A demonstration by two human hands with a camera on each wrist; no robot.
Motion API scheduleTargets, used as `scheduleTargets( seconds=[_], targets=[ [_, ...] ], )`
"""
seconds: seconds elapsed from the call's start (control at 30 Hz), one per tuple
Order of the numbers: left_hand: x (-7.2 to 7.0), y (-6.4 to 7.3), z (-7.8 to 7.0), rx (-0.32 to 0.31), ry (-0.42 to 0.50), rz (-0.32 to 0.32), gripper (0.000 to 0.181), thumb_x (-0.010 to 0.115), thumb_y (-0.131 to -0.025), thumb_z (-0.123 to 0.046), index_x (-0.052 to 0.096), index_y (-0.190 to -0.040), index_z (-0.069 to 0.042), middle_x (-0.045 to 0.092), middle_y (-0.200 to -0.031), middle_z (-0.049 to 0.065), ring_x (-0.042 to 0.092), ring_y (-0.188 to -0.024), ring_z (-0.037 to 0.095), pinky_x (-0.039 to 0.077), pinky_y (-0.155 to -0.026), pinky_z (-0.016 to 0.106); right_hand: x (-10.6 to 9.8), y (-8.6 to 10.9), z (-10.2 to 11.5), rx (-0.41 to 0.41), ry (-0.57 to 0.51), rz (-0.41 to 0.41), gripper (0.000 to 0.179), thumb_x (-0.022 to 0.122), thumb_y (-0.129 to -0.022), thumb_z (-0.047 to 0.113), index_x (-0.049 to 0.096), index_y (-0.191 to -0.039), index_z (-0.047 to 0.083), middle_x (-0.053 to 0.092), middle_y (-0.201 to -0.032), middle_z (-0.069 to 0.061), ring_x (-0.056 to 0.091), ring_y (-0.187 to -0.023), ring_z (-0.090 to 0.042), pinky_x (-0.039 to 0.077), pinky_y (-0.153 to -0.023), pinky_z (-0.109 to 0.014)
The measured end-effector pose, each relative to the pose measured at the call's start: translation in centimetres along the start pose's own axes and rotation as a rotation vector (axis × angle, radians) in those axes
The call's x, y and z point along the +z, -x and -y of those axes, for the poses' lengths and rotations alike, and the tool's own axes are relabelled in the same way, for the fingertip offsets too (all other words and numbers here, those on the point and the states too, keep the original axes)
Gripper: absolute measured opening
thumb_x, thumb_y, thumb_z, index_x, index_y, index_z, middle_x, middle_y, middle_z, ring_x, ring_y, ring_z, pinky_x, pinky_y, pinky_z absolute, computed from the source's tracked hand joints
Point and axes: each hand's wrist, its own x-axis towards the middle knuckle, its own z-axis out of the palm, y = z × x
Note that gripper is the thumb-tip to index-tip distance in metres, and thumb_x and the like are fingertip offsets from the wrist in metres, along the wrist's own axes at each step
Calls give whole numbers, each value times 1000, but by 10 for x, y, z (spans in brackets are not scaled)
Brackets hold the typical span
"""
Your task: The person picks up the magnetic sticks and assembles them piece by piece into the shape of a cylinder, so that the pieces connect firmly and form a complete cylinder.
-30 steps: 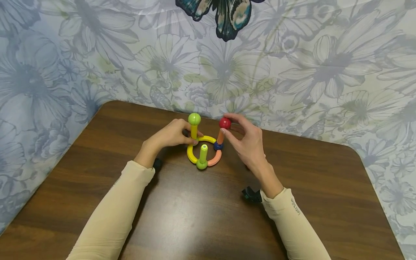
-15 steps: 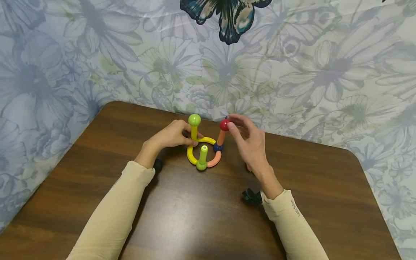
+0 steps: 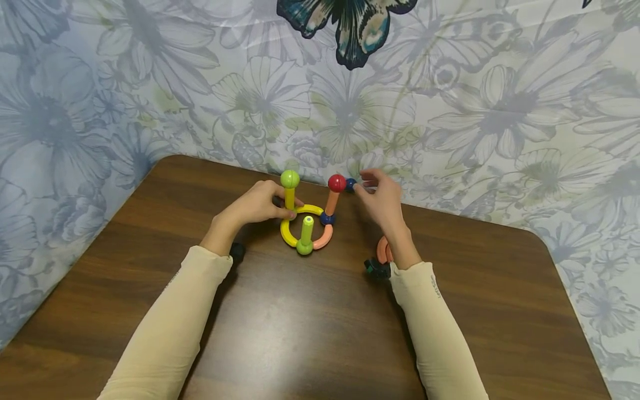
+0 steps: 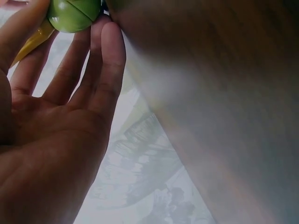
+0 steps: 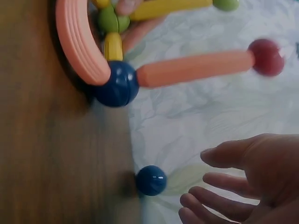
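Note:
A ring of curved magnetic sticks and balls stands on the table. My left hand (image 3: pixel 257 204) pinches its rear-left green ball (image 4: pixel 74 16) between thumb and fingers. From that ball rises a yellow rod (image 3: pixel 289 198) topped by another green ball (image 3: pixel 290 179). At the right joint, a blue ball (image 3: pixel 327 219) bears an upright orange rod (image 3: pixel 332 203) with a red ball (image 3: pixel 337 183) on top. In front, a short green rod (image 3: pixel 307 228) stands bare-ended on a green ball (image 3: pixel 304 247). My right hand (image 3: pixel 384 200), fingers spread and holding nothing, is beside a loose blue ball (image 5: pixel 152 180).
Curved salmon sticks (image 3: pixel 384 250) lie under my right wrist, partly hidden by it. Black wrist-camera mounts show at the right wrist (image 3: pixel 376 269) and left wrist (image 3: pixel 238 253). A floral-patterned wall hanging (image 3: pixel 320 111) rises behind the table's back edge.
My right hand has let go of the red ball, which stays on the orange rod, and moved right and back toward the loose blue ball. The left hand keeps its grip.

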Motion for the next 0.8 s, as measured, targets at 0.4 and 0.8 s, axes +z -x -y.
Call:
scheduleTargets(
  seconds=[0.4,0.8],
  targets=[
    [-6,3,5,-25,3,-25,27,85,-91,-17,82,-117,-12,80,-115,4,68,-108,25,53,-87,38,33,-26,-14,65,185,23,33,80,-93,20,74,-120,3,75,-117,-18,67,-113,-35,50,-102,-49],
    [-5,3,5,-54,16,-24,28,86,-89,-18,83,-117,-14,81,-112,6,72,-96,21,55,-81,34,41,-20,-17,54,59,16,35,80,-89,13,69,-118,-3,73,-113,-21,71,-104,-35,57,-96,-45]
  ],
)
